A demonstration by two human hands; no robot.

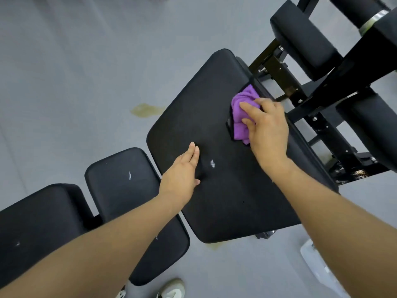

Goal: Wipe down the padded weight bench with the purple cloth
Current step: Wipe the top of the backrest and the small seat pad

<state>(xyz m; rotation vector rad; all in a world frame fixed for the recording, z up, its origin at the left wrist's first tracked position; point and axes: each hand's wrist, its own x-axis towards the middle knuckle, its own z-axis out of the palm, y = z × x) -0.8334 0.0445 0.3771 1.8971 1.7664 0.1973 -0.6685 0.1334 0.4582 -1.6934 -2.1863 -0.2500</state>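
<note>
Matt black bench pad point(214, 125), fuzzy purple cloth point(241, 106)

bare forearms point(90, 250), no sleeves, pale shoe point(171, 289)

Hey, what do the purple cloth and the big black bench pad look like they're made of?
Purple cloth: soft, fuzzy fabric, probably microfibre, bunched in plush folds under the right hand. Bench pad: matte black vinyl or faux leather over padding; a white scuff looks like torn covering.
</note>
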